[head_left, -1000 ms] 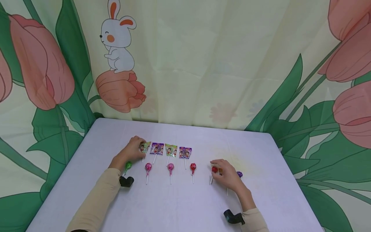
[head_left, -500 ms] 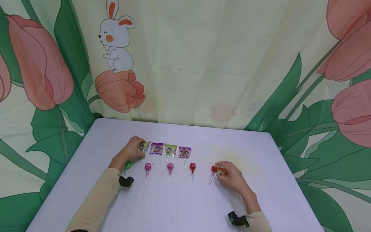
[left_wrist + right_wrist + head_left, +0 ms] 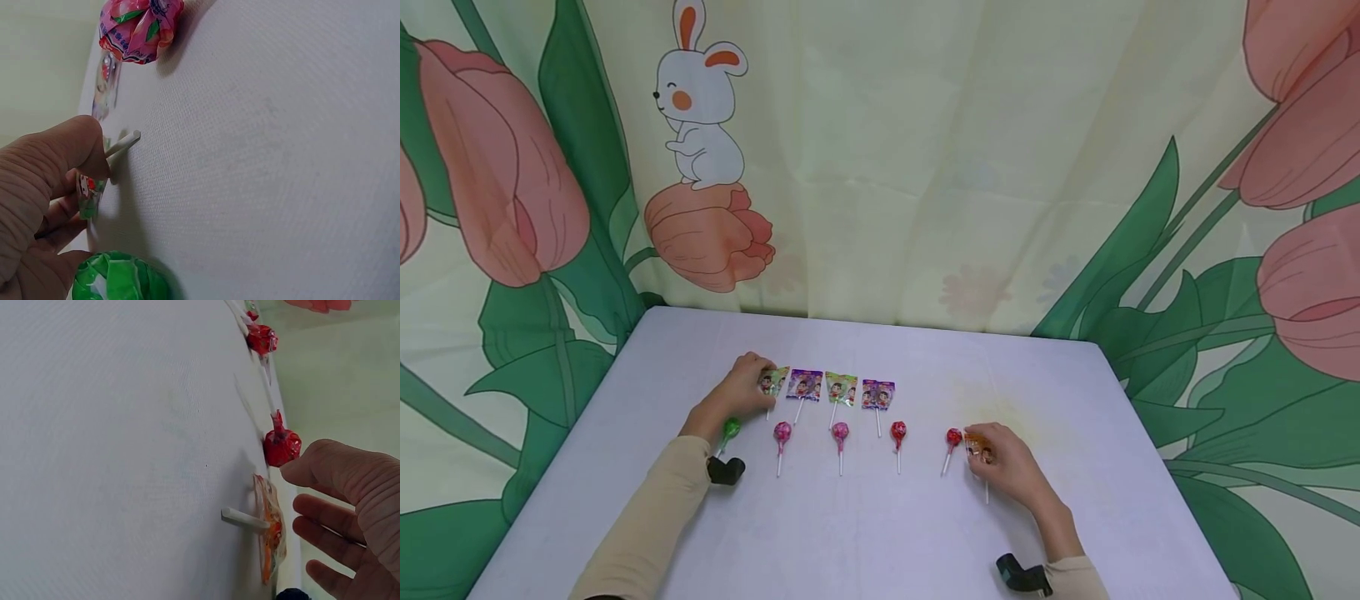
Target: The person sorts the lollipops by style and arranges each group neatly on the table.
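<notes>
At the left end of the back row, my left hand (image 3: 737, 390) pinches a lollipop in a flat green wrapper (image 3: 774, 381). Its white stick (image 3: 127, 143) pokes out past the thumb in the left wrist view. A round green lollipop (image 3: 731, 428) lies just below that hand. On the right side, my right hand (image 3: 1013, 467) is beside a flat orange-wrapped lollipop (image 3: 977, 448), covering part of it in the head view. In the right wrist view its fingers (image 3: 328, 519) are loose and apart from the wrapper. A round red lollipop (image 3: 953, 437) lies left of the orange one.
The back row continues with purple (image 3: 805, 384), green (image 3: 842, 388) and purple (image 3: 878, 394) flat-wrapped lollipops. In front lie two pink round ones (image 3: 782, 432) and a red one (image 3: 898, 430). A white cloth covers the table (image 3: 850, 533); a printed curtain (image 3: 910, 167) hangs behind.
My right hand has drawn right and slightly toward me, uncovering the red lollipop and more of the orange wrapper. A purple round lollipop is now hidden behind it. My left hand stays put.
</notes>
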A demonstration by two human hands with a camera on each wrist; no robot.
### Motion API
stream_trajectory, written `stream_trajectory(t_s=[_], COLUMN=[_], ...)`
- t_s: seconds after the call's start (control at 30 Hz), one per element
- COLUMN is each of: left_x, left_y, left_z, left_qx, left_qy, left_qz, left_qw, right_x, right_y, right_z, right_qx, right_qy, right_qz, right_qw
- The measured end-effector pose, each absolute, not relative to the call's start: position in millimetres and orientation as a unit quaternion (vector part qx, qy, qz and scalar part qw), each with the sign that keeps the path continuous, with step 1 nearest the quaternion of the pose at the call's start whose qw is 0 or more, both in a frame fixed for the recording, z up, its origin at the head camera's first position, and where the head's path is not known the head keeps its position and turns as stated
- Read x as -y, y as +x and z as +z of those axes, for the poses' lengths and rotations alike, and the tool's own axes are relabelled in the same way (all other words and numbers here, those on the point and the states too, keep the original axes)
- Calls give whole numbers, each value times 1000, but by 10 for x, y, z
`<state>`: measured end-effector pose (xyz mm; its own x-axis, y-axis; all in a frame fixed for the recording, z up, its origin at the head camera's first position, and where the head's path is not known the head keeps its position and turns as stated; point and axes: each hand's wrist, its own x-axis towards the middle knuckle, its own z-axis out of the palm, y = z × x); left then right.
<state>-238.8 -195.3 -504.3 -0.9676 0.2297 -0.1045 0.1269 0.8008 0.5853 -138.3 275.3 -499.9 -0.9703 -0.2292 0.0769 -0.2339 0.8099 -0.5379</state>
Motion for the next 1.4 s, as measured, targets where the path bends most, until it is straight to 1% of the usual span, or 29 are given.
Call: stream_trajectory(t_s=[0.4,0.6,0.87,1.03,1.27,1.4], left_x=[1938,1929,1932,1930,1942,1946], left_y=[-2396,-2391,-2397,-2407,-2427,-2421], left_z=[-5054,-5061,-5055,-5049,-5067,-5084], left_qx=[-947,-946,-947,-946,-947,-947], left_qy=[78,78,89,91,85,87], left_qz=[298,298,297,298,297,298], left_qw=[95,98,88,87,89,88], right_x=[-2860,-2890,-2918,-2905,-2880,-2859], right_y=[-1318,-1308,-1336,-1351,-1428,-1476], right_z=[-5037,-5026,-5022,-5020,-5011,-4989], right_qx=[953,954,951,954,962,965], right_qy=[118,108,107,88,95,87], right_qz=[278,279,290,283,251,243], right_qw=[12,-6,-31,-50,-40,-52])
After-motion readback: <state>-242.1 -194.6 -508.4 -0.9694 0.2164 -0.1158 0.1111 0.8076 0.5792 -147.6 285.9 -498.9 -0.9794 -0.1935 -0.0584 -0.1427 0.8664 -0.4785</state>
